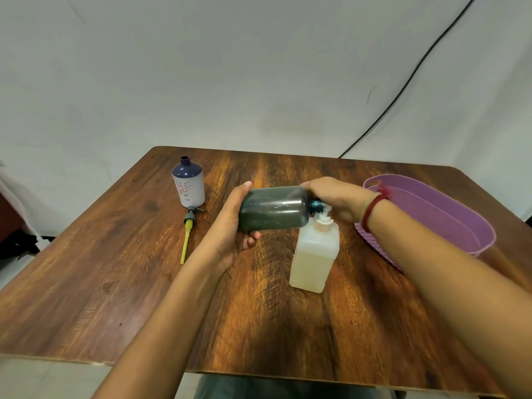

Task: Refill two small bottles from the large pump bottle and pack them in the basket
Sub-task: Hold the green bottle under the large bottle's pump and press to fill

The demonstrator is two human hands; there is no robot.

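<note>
Your left grip clamps the dark translucent plastic bottle sideways. Your right grip tops the pale square pump bottle; open or closed, unclear.

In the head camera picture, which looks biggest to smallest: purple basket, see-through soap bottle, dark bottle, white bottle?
1. purple basket.
2. see-through soap bottle and dark bottle: about alike; the dark one is lifted nearer the camera, so unsure.
3. white bottle, though it stands farther back.
</note>
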